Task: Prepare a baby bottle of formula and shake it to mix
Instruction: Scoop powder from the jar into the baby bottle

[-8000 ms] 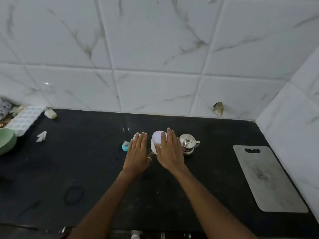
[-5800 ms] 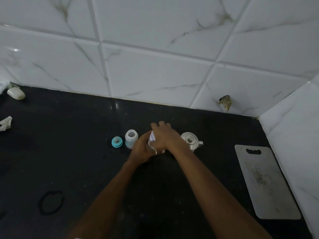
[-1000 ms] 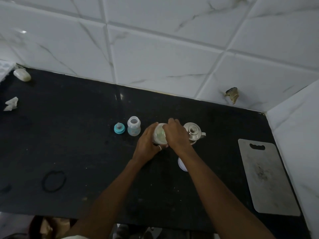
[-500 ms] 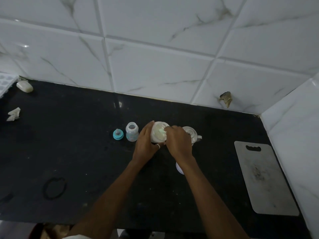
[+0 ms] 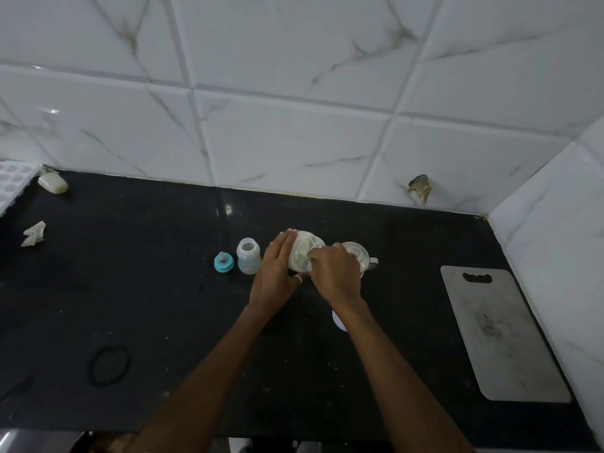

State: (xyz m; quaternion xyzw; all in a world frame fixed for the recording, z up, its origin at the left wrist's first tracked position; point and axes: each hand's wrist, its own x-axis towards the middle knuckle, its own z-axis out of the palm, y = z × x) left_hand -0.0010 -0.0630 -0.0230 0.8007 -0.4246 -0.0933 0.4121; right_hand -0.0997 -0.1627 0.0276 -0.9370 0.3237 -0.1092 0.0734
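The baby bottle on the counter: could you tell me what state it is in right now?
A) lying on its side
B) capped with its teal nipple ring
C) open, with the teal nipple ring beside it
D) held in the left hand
C: the baby bottle stands upright with its mouth open, and the teal nipple ring sits on the counter just to its left.

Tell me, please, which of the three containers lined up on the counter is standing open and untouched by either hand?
The small baby bottle, leftmost of the three, beside the teal nipple cap. The left hand holds the formula jar; the steel pot is lidded.
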